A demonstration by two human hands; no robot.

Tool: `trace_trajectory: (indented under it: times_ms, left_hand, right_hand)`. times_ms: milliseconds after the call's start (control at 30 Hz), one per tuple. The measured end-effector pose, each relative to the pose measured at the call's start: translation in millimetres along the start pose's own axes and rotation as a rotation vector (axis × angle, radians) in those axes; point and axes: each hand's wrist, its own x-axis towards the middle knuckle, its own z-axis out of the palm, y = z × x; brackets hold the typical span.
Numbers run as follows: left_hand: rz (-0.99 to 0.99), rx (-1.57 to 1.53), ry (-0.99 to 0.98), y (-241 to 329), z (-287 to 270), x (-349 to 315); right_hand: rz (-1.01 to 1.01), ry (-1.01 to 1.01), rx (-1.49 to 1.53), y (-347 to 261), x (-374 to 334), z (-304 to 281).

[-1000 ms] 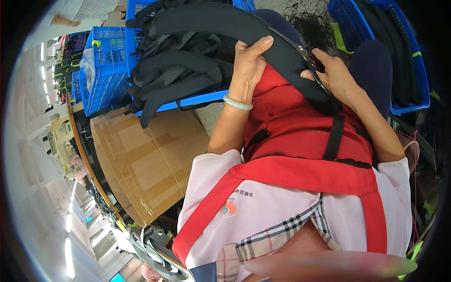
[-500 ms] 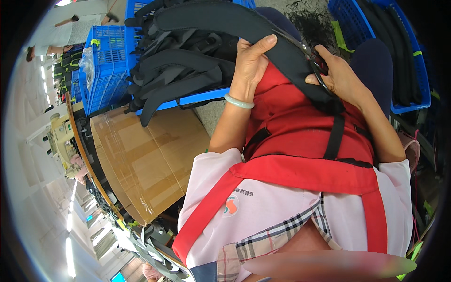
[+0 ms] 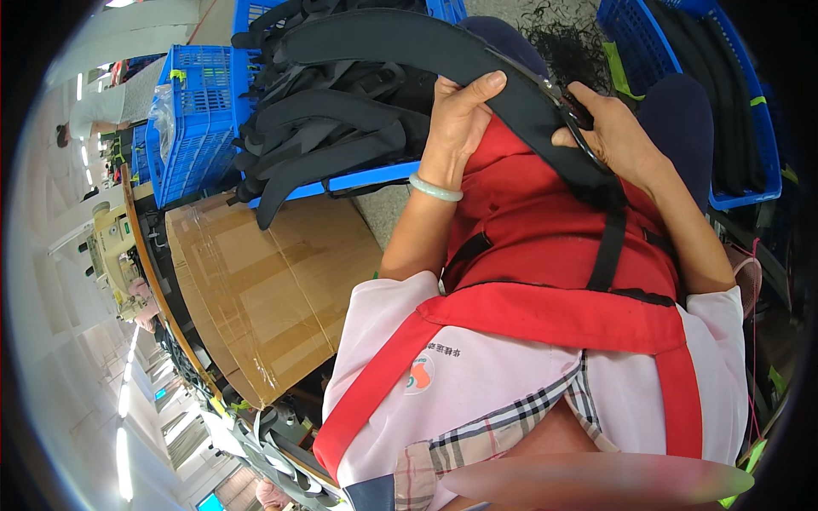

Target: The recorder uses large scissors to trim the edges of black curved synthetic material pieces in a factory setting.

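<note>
A long, curved black padded strap (image 3: 400, 41) stretches across the top of the view, over my red apron (image 3: 554, 230). My left hand (image 3: 460, 119) grips the strap near its middle, thumb on top. At the strap's lower right end, my right hand (image 3: 618, 132) holds small dark scissors (image 3: 569, 102) against it. A narrow black webbing band (image 3: 607, 251) hangs down from that end onto the apron. A pale green bangle (image 3: 434, 189) sits on my left wrist.
A blue plastic crate (image 3: 200, 102) at upper left holds a heap of several similar black straps (image 3: 332, 140). A second blue crate (image 3: 741, 128) with black straps stands at upper right. A brown cardboard box (image 3: 264, 289) lies to my left, sewing machines beyond it. Another person stands far left.
The strap and both hands have barely shifted. The person in the far left background has moved.
</note>
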Motion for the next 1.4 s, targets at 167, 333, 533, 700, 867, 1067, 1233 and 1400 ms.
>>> trace_trajectory:
  times_ms: [167, 333, 533, 700, 867, 1067, 1233, 1400]
  left_hand:
    - [0.001, -0.02, -0.002, 0, 5, -2]
    - [-0.011, -0.001, -0.01, 1, 3, -1]
    - [-0.015, -0.022, -0.005, -1, 6, -1]
    - [-0.023, -0.027, -0.041, 0, 10, -1]
    - [-0.002, -0.005, -0.037, 2, 11, -1]
    - [-0.007, -0.021, -0.041, 2, 12, 2]
    - [0.122, -0.117, -0.031, 24, 12, 15]
    - [0.12, -0.062, -0.033, 25, 16, 16]
  right_hand:
    - [-0.122, 0.032, -0.04, -3, -2, -2]
    - [-0.062, -0.02, -0.036, -4, 1, -4]
    - [-0.073, -0.011, 0.014, 8, 3, -3]
    - [-0.216, 0.099, -0.064, 9, 0, -2]
    - [-0.114, -0.008, -0.075, -1, 3, -7]
    - [-0.099, 0.013, 0.068, 13, 3, 2]
    - [-0.13, 0.083, 0.038, 9, 2, 6]
    - [-0.076, 0.057, -0.017, -14, 6, -6]
